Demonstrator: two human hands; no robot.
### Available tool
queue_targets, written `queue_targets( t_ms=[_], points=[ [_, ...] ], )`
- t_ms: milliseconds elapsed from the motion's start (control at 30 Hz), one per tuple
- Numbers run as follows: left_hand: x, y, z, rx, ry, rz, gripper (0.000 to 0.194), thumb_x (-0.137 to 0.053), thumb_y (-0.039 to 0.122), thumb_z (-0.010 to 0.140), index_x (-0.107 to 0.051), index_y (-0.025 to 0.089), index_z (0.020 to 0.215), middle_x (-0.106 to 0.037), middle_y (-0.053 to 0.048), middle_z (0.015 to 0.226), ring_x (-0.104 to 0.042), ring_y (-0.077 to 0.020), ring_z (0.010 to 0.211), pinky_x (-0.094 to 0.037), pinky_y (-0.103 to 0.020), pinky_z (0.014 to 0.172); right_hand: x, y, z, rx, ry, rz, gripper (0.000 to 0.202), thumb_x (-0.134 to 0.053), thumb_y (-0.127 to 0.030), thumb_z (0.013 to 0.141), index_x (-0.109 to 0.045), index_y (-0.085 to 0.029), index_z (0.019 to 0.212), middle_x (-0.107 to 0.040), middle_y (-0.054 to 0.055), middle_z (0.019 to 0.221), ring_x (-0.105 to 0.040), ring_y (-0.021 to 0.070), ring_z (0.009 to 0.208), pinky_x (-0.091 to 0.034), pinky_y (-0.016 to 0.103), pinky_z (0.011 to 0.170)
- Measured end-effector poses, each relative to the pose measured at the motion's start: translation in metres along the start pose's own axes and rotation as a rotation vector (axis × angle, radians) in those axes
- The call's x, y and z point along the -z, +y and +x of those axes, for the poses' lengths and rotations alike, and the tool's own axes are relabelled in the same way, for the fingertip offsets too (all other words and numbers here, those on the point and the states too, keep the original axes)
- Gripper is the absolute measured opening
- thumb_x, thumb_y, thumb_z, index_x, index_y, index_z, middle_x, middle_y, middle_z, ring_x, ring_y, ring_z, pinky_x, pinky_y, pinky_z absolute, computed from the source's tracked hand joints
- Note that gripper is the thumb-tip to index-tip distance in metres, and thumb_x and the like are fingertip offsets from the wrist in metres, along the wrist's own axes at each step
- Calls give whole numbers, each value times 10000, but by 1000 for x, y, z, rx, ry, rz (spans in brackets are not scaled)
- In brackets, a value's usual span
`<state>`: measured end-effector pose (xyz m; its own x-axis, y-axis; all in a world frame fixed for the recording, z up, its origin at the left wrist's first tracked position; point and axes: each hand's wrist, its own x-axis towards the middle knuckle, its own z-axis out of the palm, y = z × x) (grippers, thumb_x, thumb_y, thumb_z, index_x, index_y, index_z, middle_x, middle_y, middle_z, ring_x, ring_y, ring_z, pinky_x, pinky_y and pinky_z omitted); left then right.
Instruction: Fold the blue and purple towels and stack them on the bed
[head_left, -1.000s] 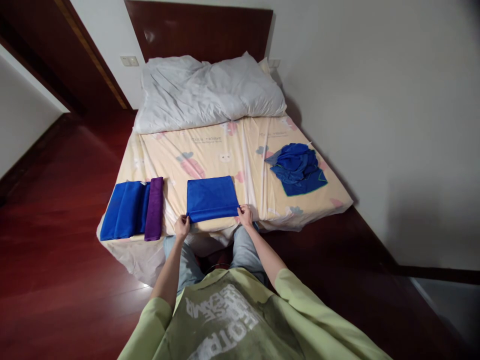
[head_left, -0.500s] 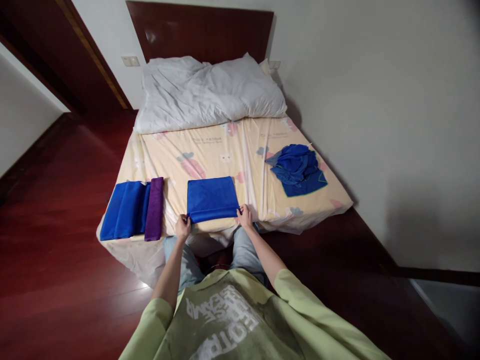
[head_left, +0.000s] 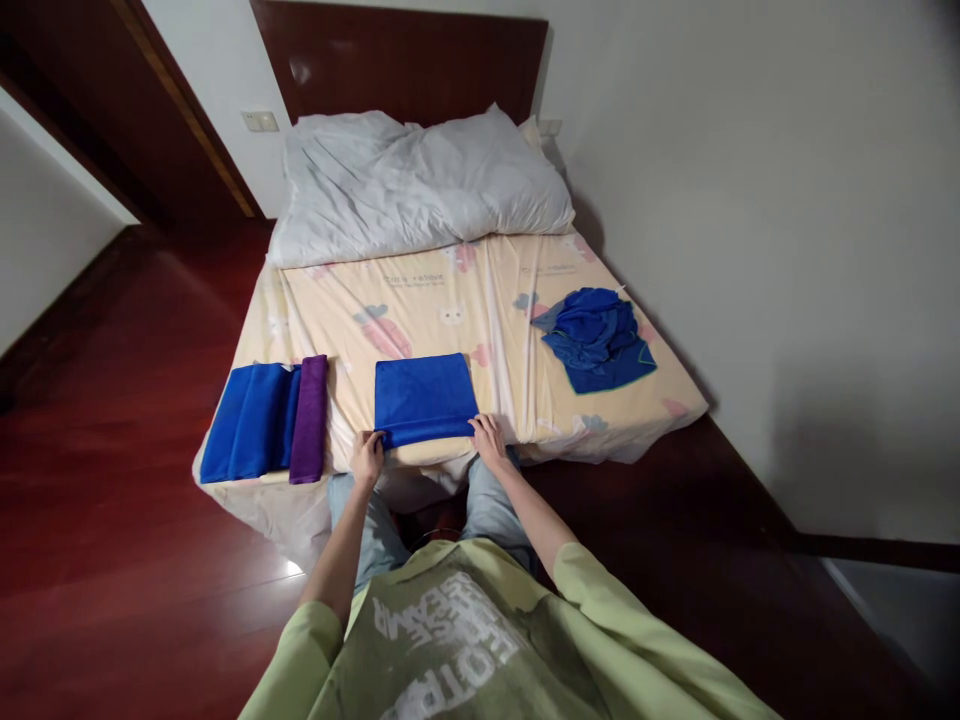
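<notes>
A blue cloth (head_left: pixel 424 390) lies flat near the bed's front edge, with a narrow folded strip along its near side. My left hand (head_left: pixel 367 455) is closed on the strip's left end. At the right end, my right hand (head_left: pixel 488 438) rests with its fingers spread on the cloth's near corner. Folded blue cloths (head_left: pixel 244 420) lie side by side on the left of the bed, and a folded purple cloth (head_left: pixel 308 420) sits against them. On the right is a crumpled pile of blue cloths (head_left: pixel 596 335), one with a green edge.
The bed (head_left: pixel 450 300) has a patterned yellow sheet. White bedding (head_left: pixel 420 185) lies across its far end before a dark wooden headboard (head_left: pixel 405 60). A wall (head_left: pixel 750 250) runs along the right side.
My right hand has loosened from a pinch and its fingers now lie spread on the cloth. My left hand has shifted very slightly at its corner. The cloths look the same.
</notes>
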<state>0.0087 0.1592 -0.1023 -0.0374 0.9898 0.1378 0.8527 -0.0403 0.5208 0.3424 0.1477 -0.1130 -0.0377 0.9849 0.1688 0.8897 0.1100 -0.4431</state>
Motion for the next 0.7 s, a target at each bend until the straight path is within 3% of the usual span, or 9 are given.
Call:
queue_targets(
  t_ms=[133,233,367,533,700],
  points=[
    [6,-1,-2,-245,-116,109,454,-418,129,913,-666,227,1281,-619,-108,1337,-519,-278,1274,-443,-411,1064,11,5,-8,102,-72,-64,508,-592,-121,868,-624,-228,1364,-599,112,1419,-500,295,1316,-391,473,1104],
    [9,-3,-4,-343,-157,133,503,-437,148,901,-603,195,1374,-575,-117,1433,-458,-283,1380,-366,-443,1156,18,7,-10,129,-85,-47,494,-530,-166,915,-600,-219,1401,-569,101,1469,-485,285,1355,-379,475,1118],
    [8,-4,-3,-373,-168,143,544,-479,234,897,-547,169,1433,-517,-129,1506,-428,-282,1431,-329,-440,1195,20,7,-9,136,-64,-48,505,-500,-183,914,-593,-212,1409,-513,80,1526,-463,282,1384,-361,478,1130],
    [1,-2,9,-341,-200,225,588,-433,92,849,-556,110,1424,-492,-185,1515,-437,-310,1436,-335,-479,1191,16,1,4,130,-81,-85,541,-533,-145,874,-594,-198,1409,-520,93,1517,-469,307,1356,-356,494,1117],
    [2,-2,17,-359,-218,288,622,-428,29,826,-563,139,1422,-527,-190,1479,-472,-309,1411,-374,-496,1170,21,-5,11,104,-93,-111,520,-544,-108,861,-633,-182,1369,-574,111,1463,-496,323,1317,-380,487,1079]
  ],
)
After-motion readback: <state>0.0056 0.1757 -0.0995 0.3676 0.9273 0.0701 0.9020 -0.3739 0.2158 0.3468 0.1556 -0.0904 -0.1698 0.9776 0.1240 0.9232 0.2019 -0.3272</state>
